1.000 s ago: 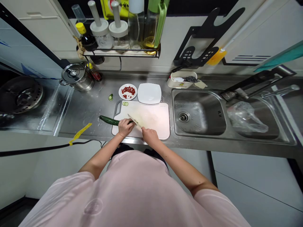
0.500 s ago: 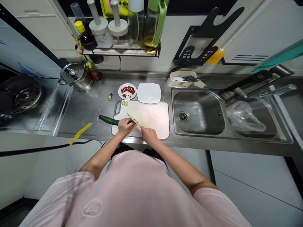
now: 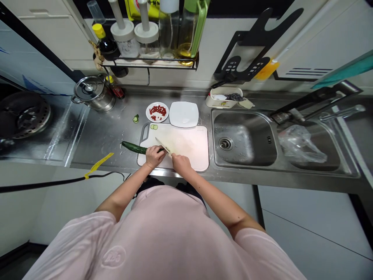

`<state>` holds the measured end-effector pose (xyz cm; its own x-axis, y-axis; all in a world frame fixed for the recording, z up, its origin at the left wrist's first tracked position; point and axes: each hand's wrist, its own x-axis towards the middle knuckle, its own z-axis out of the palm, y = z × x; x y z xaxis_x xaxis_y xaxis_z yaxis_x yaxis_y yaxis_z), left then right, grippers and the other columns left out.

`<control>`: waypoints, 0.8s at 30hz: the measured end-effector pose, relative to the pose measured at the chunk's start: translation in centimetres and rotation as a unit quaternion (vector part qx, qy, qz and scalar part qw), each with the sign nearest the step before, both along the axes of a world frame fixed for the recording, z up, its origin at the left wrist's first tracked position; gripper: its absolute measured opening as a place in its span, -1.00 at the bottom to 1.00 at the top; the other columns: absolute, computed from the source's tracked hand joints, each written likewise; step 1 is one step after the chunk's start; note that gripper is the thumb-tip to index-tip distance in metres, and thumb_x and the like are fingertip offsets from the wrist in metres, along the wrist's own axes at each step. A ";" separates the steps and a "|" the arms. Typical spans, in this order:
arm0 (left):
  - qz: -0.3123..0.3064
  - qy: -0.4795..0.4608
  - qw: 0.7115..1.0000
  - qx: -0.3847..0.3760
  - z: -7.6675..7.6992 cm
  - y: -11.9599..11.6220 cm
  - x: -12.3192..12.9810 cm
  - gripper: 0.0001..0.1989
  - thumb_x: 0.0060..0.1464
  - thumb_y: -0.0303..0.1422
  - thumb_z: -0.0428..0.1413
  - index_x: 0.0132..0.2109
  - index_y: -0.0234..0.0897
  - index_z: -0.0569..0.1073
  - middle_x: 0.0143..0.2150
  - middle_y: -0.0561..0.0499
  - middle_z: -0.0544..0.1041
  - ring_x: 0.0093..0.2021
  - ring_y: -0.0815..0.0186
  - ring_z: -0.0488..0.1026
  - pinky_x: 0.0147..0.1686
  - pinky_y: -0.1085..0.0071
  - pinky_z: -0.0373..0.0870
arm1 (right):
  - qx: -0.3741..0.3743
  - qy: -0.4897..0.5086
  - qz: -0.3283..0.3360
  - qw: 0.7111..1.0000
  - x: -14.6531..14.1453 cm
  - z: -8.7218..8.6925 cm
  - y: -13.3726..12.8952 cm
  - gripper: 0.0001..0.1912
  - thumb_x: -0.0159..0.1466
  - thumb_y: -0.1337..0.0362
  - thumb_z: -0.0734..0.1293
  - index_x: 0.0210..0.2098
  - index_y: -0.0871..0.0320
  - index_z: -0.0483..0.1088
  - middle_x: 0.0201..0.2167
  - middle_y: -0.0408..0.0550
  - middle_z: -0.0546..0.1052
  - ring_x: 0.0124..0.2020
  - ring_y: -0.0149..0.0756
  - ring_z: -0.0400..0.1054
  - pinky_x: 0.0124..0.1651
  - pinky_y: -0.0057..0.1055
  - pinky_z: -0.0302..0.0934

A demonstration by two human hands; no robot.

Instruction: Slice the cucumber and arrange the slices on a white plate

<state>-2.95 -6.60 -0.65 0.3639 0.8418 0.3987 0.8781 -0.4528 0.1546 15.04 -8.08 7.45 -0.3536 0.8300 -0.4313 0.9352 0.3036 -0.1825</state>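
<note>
A long green cucumber [image 3: 133,147] lies across the left edge of the white cutting board [image 3: 192,149], its left end jutting out over the counter. My left hand [image 3: 155,156] is closed around it near its right end. In my right hand [image 3: 181,163] is the handle of a knife [image 3: 163,145], whose blade points up and left, right beside the cucumber's cut end. Whether the blade touches the cucumber I cannot tell. Cucumber slices [image 3: 154,126] rest at the board's upper left corner.
Behind the board stand a plate of chopped red pieces [image 3: 157,112] and a white plate [image 3: 183,114]. Cucumber scraps [image 3: 135,118] lie to the left. A double sink [image 3: 244,138] adjoins on the right. A steel pot [image 3: 93,93] and a spice rack [image 3: 150,62] are farther back.
My right hand and the knife have shifted slightly to the left and up. My left hand and the cucumber stay almost where they were.
</note>
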 end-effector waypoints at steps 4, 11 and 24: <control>-0.005 0.003 1.000 -0.003 0.1 0.0 0.0 -0.82 0.14 -0.22 0.02 -0.26 -0.05 0.52 -0.17 0.00 0.54 -0.20 0.26 0.37 -0.28 0.28 0.10 | -0.015 -0.014 -0.004 1.000 0.9 -0.1 -0.9 -0.82 0.29 0.40 0.12 -0.15 0.20 0.28 -0.32 0.08 0.53 -0.23 -0.17 0.45 -0.23 -0.39 0.22; 0.001 -0.002 1.000 -0.010 0.2 0.0 0.1 -0.79 0.16 -0.20 -0.01 -0.26 -0.05 0.52 -0.17 -0.02 0.52 -0.19 0.26 0.37 -0.28 0.28 0.12 | -0.017 -0.010 0.000 1.000 0.1 0.3 0.0 -0.78 0.29 0.45 0.08 -0.15 0.20 0.28 -0.29 0.10 0.53 -0.20 -0.19 0.44 -0.21 -0.40 0.21; -0.003 -0.017 0.999 -0.031 0.4 0.0 0.2 -0.79 0.16 -0.21 -0.01 -0.29 -0.07 0.51 -0.16 -0.01 0.53 -0.17 0.26 0.37 -0.26 0.28 0.11 | -0.041 -0.018 -0.005 0.999 0.9 0.8 -0.7 -0.79 0.30 0.40 0.10 -0.13 0.22 0.30 -0.24 0.14 0.52 -0.17 -0.17 0.43 -0.16 -0.37 0.21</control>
<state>-2.71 -6.63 -0.21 0.3565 0.8631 0.3578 0.8692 -0.4468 0.2117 15.96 -8.82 8.25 -0.3278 0.7953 -0.5099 0.9447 0.2795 -0.1714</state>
